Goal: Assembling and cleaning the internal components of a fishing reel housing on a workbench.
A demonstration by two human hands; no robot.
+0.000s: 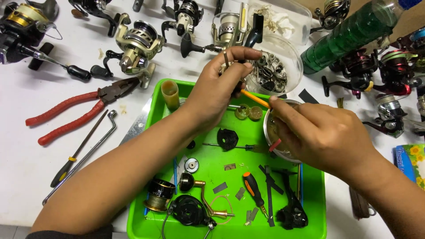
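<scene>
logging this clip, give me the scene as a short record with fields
setting: white table with a green tray of reel parts
left hand: pinches a small metal part over the tray
right hand: holds an orange stick to that part, above a metal bowl
nearby: red pliers, fishing reels, green bottle

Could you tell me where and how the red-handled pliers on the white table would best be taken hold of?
The pliers lie flat, left of the green tray, jaws pointing right toward a reel. Probably best to wrap a hand round both red handles near their middle, coming from above and the left, where the table is bare; the handles spread apart, so squeeze them together.
</scene>
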